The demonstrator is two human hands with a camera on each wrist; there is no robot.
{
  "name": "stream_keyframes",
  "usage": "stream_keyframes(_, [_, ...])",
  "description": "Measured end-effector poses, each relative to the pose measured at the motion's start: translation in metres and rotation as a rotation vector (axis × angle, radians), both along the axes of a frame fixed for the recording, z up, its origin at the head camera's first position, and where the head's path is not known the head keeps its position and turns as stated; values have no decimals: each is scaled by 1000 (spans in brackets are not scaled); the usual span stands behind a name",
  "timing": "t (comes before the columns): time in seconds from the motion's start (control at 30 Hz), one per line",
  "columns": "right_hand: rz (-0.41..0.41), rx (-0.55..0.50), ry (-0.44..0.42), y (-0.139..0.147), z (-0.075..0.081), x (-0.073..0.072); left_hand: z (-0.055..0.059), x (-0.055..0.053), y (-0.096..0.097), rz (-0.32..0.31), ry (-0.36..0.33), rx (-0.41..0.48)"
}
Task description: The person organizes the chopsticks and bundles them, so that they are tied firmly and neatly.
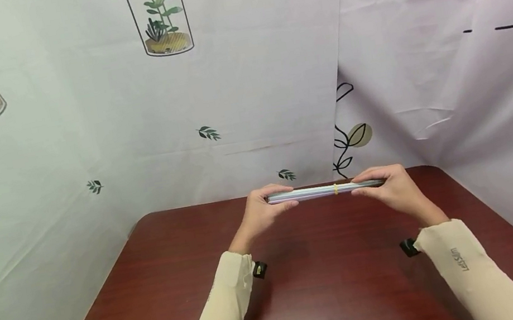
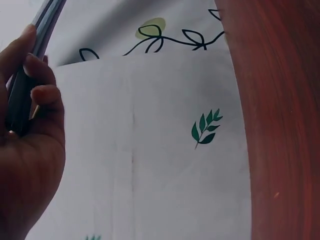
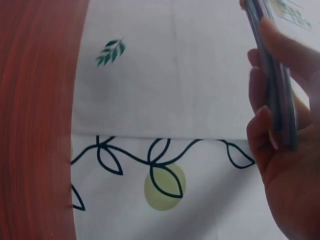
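A bundle of slim, straight sticks (image 1: 314, 192), pale blue, white and lilac, is held level above the far part of the table. A yellow band (image 1: 336, 189) goes round it right of its middle. My left hand (image 1: 265, 209) grips the left end between thumb and fingers, and my right hand (image 1: 393, 189) grips the right end the same way. In the left wrist view the bundle (image 2: 21, 95) looks dark and lies against the curled fingers. The right wrist view shows its end (image 3: 284, 115) near the right palm. Exactly what kind of sticks they are I cannot tell.
Below both hands spreads a dark red-brown wooden table (image 1: 318, 285) with rounded far corners. White cloth (image 1: 244, 88) printed with plants and leaves hangs behind it and at both sides. Small black devices (image 1: 259, 269) sit at the cuffs of the cream sleeves (image 1: 222, 318).
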State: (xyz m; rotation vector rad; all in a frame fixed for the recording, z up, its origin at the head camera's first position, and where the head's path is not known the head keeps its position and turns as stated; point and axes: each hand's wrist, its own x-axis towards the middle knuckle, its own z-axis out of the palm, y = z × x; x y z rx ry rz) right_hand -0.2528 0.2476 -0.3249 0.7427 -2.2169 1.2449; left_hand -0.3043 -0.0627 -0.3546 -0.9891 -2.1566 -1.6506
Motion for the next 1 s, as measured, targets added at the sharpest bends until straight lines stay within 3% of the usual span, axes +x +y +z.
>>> stream_keyframes(0.1, [-13,-4,29,-3,3,5,-3,-4,-2,5,-3,58])
stream_keyframes(0.2, [-16,-50,7,-3,3,4,-5,-8,-5,-3,-80,88])
stream_keyframes(0.33, [7,-93,-38,-8,-2,-1,-9,-11,-6,-11,-167,86])
stream_keyframes(0.43, [30,-117,-83,-13,-9,-5,-7,-6,-5,8,-169,71])
stream_keyframes(0.57, [39,-112,-186,-8,-27,-25,-13,-11,-5,32,-176,38])
stream_keyframes(0.63, [44,-90,-253,-3,-35,-36,-20,-21,-8,30,-202,9])
stream_keyframes(0.77, [42,-38,-359,3,-38,-51,-20,-31,-15,24,-237,-61])
stream_keyframes(1.0, [-49,-57,-422,6,-45,-76,-33,-56,-27,116,-193,-87])
